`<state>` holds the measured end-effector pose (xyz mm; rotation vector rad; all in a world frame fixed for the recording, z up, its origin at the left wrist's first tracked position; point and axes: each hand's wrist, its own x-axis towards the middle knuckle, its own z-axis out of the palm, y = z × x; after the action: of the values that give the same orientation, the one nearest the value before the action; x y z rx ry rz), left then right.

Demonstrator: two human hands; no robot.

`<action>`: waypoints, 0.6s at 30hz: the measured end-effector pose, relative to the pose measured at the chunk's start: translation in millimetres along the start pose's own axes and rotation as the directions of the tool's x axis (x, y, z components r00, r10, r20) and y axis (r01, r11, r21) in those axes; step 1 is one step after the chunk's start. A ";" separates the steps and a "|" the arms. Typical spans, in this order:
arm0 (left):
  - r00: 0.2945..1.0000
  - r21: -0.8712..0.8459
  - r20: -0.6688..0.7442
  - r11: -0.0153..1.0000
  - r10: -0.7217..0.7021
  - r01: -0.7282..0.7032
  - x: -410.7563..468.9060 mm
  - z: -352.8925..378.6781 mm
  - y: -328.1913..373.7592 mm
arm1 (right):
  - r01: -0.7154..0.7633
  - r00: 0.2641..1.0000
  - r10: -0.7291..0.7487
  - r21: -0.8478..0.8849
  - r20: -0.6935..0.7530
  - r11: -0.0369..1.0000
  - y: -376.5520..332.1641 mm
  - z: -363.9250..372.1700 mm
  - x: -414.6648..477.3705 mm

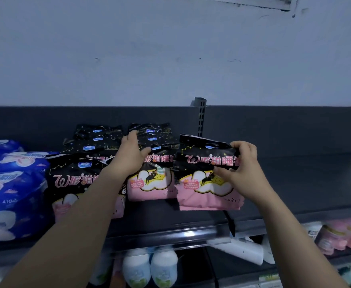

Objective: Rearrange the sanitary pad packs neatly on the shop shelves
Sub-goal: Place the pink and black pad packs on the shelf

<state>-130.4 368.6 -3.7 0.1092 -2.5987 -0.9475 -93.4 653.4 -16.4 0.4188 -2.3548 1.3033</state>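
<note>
I grasp one black-and-pink pack upright in my right hand, thumb on its front, fingers folded over its top corner at 2 o'clock; its pink bottom edge is at the shelf, though I cannot tell whether it touches; at its 9 o'clock, just beside it, stands the middle row of the same packs, one behind another; my left hand clasps that row from above, fingers hooked over the rear packs, thumb against the front pack's top edge; further toward 9 o'clock, under my left forearm, a second row of these packs; beyond it the blue packs; at 12 o'clock a slotted upright against the dark back panel; at 6 o'clock, on the lower shelf, white bottles; at 4 o'clock, pink packages.
</note>
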 end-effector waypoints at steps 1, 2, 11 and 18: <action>0.999 -0.008 -0.041 0.999 0.035 -0.035 -2.1 -5.2 2.6 | 0.000 1.000 -0.001 0.012 0.026 1.000 -1.9 5.4 0.4; 0.992 -0.005 -0.093 0.997 0.079 -0.080 -5.0 -12.3 5.0 | -0.002 0.999 0.001 0.028 0.053 1.000 -3.6 11.7 1.1; 0.889 0.302 -0.334 0.929 0.312 -0.213 -48.4 -58.8 -33.0 | 0.030 0.974 -0.062 0.148 0.218 0.989 -25.6 86.5 11.5; 0.873 0.358 -0.382 0.919 0.304 -0.163 -72.2 -47.4 -68.0 | 0.109 0.960 -0.121 0.062 0.251 0.992 -10.2 122.5 10.2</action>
<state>-49.5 301.6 -36.3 0.0705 -2.2553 -0.3582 -123.5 543.0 -62.2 0.7681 -2.4649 1.3205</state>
